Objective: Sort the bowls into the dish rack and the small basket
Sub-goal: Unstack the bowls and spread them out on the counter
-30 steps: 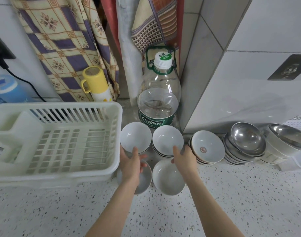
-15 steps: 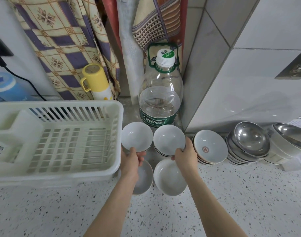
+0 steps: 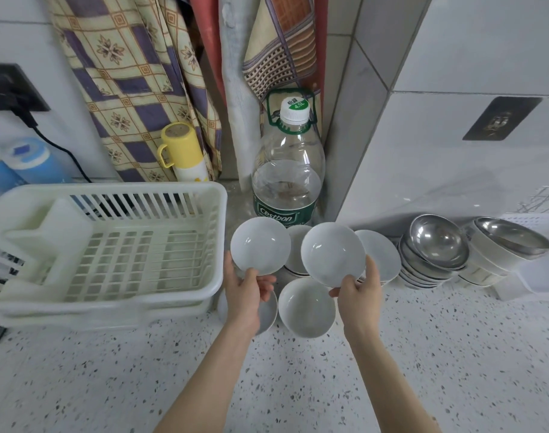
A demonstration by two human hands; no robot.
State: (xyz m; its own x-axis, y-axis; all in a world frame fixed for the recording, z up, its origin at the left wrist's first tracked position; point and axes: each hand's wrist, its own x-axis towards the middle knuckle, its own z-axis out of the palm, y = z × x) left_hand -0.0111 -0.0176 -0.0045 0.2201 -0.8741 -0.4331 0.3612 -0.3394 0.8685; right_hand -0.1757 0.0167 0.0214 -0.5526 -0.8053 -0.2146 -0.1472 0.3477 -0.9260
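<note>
Bowls are what this job is about. In the head view, the left hand (image 3: 246, 293) pinches one white bowl (image 3: 260, 245) by its near rim, thumb on the inside, and holds it up off the worktop (image 3: 298, 385). The right hand (image 3: 359, 292) pinches a second white bowl (image 3: 333, 253) the same way. Both bowls tip toward the camera.

More white bowls sit below them: one (image 3: 307, 307) between the hands, one partly hidden under the left hand, and small stacks behind. Steel bowls (image 3: 437, 242) are piled to the right, near the wall. The dish rack (image 3: 110, 245) stands to the left, just beside the left bowl, with no bowl showing in it. A white basket (image 3: 541, 276) peeks in at the far right edge.

What could go wrong? Each bowl hangs from only a rim pinch, so it could slip and fall on the bowls below and crack. Swinging left, a bowl could bump the rack's wall or the big bottle (image 3: 287, 182) behind.
</note>
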